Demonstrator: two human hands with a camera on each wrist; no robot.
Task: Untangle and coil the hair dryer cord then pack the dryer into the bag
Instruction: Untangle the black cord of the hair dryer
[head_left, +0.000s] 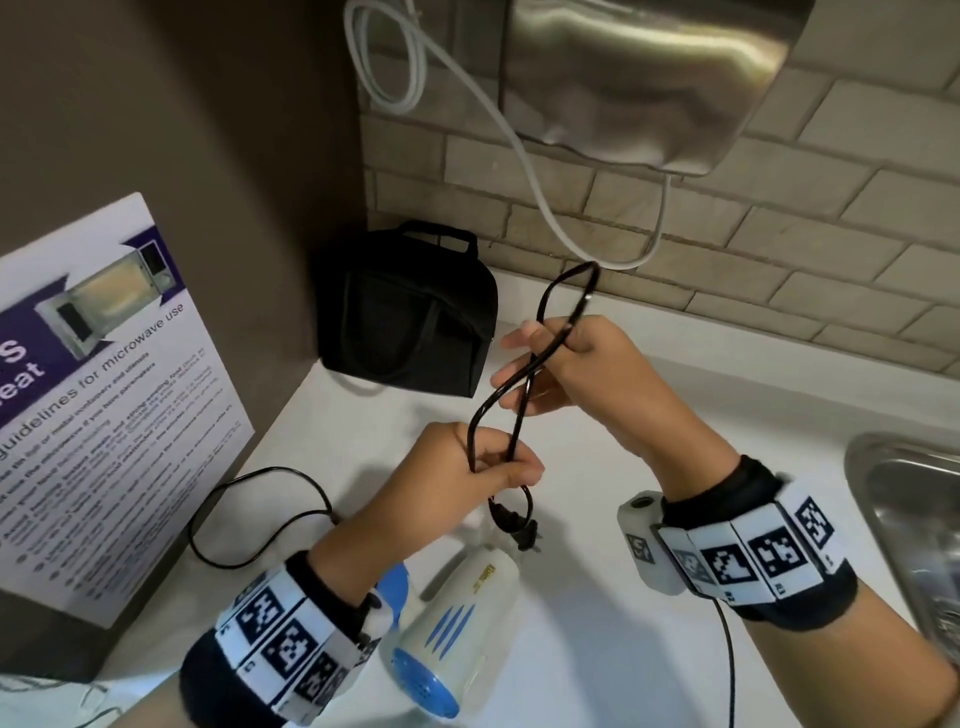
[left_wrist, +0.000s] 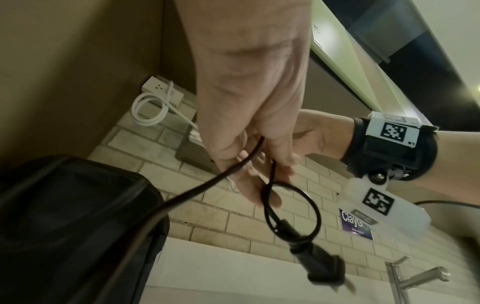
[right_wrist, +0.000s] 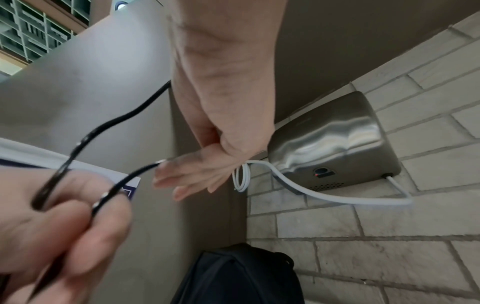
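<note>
- Above the white bench (head_left: 597, 649): left hand (head_left: 467, 478) pinches the black cord (head_left: 498, 405), plug (head_left: 524, 535) dangling below it.
- Right hand (head_left: 582, 369), at 1 o'clock from the left: fingers curled round a cord loop.
- Hair dryer (head_left: 457, 623) lies on the bench at 6 o'clock.
- Black bag (head_left: 410, 317) stands at 11 o'clock, in the corner.

Dim wrist views, blurred, edge-warped.

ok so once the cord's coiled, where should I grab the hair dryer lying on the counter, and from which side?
Probably the white barrel of the hair dryer, gripped from above. It lies flat on the counter, round and bare on top, while its blue handle is tucked under the left hand's wrist.
</note>
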